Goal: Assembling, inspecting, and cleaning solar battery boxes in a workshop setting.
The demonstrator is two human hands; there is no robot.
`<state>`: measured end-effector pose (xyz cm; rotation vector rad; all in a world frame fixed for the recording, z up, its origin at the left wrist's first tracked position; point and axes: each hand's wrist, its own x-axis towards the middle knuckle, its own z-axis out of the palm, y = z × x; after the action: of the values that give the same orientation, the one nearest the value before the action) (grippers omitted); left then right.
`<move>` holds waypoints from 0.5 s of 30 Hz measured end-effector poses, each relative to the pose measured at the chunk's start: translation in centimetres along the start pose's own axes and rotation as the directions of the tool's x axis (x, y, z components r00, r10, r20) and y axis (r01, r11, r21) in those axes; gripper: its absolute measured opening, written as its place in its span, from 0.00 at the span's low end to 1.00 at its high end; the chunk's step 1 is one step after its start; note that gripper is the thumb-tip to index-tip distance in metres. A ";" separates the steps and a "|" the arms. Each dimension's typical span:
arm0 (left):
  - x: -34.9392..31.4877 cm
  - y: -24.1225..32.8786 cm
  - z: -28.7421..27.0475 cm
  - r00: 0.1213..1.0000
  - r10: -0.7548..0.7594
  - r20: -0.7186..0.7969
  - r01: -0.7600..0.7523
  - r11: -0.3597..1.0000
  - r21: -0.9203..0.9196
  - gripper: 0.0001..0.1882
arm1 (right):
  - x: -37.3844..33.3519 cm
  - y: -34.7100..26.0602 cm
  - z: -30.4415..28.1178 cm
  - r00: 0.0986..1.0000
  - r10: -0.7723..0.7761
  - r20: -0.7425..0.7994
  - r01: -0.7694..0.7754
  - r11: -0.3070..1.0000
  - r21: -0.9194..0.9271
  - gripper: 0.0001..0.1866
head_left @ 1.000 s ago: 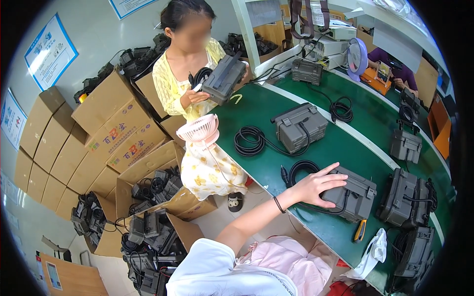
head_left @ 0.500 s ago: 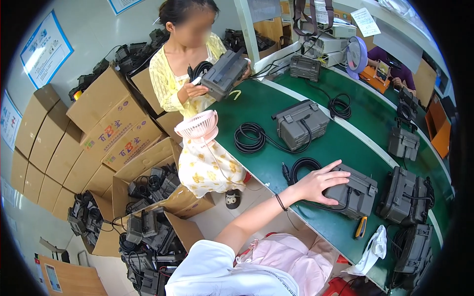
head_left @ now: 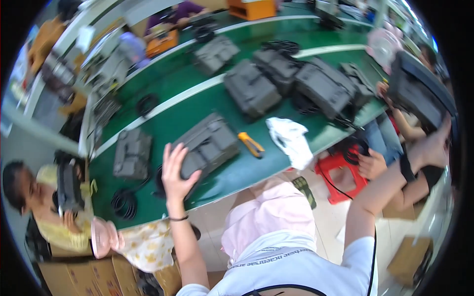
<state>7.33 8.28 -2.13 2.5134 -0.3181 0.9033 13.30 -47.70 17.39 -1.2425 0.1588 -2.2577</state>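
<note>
My left hand [head_left: 177, 172] lies with spread fingers against the near left end of a dark grey latched case [head_left: 212, 140] on the green table. Black cable shows partly behind that hand. At the far right, my right arm is stretched out and my right hand [head_left: 441, 145] is at the lower edge of a raised dark grey case [head_left: 419, 93], gripping it; its fingers are mostly hidden and blurred. Another person's hand [head_left: 382, 92] is at the other side of this raised case. A yellow and black tool [head_left: 251, 144] lies beside the case near my left hand.
The green table [head_left: 256, 170] carries several more grey cases [head_left: 252, 89] and a crumpled white bag [head_left: 291, 140]. A red stool [head_left: 340, 177] stands below on the right. On the left, a person in yellow holds a case [head_left: 70, 187] near a pink fan [head_left: 104, 238].
The view has swung to the right. My right arm has come into sight, reaching out to a raised case. My left hand stays on the same case on the table.
</note>
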 end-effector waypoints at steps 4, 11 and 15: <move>1.4 1.3 -0.5 0.999 -0.004 0.047 -0.003 0.989 0.147 0.35 | 0.3 -2.4 0.3 0.987 0.162 0.008 -0.156 0.930 0.333 0.14; 6.3 13.2 1.9 0.970 0.242 -0.035 -0.243 0.940 -0.239 0.16 | 0.5 -3.6 0.3 0.983 0.173 0.069 -0.186 0.912 0.367 0.15; 8.0 18.8 8.2 0.919 0.367 0.141 -0.212 0.766 -0.607 0.19 | 0.4 -4.5 -0.7 0.973 0.210 0.097 -0.232 0.882 0.411 0.16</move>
<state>11.16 -12.66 3.67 2.0126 -0.9452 0.4733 10.77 -44.27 18.91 -0.9913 -0.1899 -1.9277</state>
